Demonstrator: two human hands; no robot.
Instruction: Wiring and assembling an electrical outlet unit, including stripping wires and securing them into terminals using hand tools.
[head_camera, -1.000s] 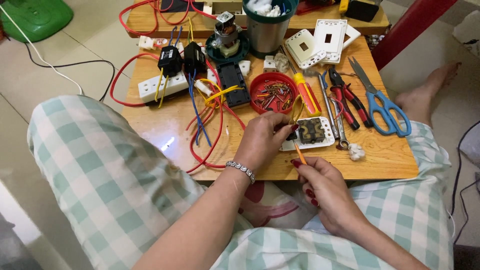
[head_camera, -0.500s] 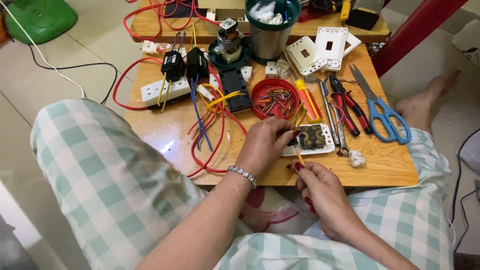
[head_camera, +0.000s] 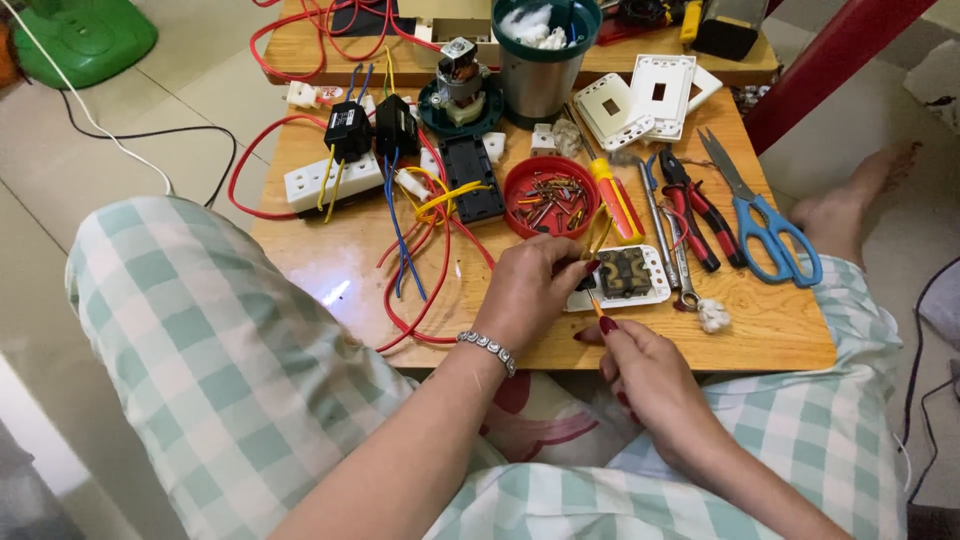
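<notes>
A low wooden desk (head_camera: 330, 270) stands on a pale tiled floor (head_camera: 120, 150), its varnished top catching a small glint of light near the left. At the near edge the left hand (head_camera: 535, 290) is curled, fingertips pressed on the left end of a white switch module (head_camera: 625, 277) that lies flat on the desk. The right hand (head_camera: 650, 365), just nearer, pinches a thin orange-handled screwdriver (head_camera: 596, 305) whose tip points up at the module; both hands are closed narrow on their things.

Just beyond the module sits a red dish of screws (head_camera: 550, 195), with loose red, yellow and blue wires (head_camera: 420, 250) looping to its left. A white power strip (head_camera: 320, 180) carrying two black plugs lies at the far left. To the right are red-handled pliers (head_camera: 695, 210) and blue-handled scissors (head_camera: 765, 225). Farther off stand a grey cup (head_camera: 540, 70) with a dark green rim and two white faceplates (head_camera: 645, 95).

Checked green-and-white trousers cover the knees at the near side, a bare foot (head_camera: 850, 200) rests on the floor at right, and a green object (head_camera: 80, 40) sits on the floor at the far left.
</notes>
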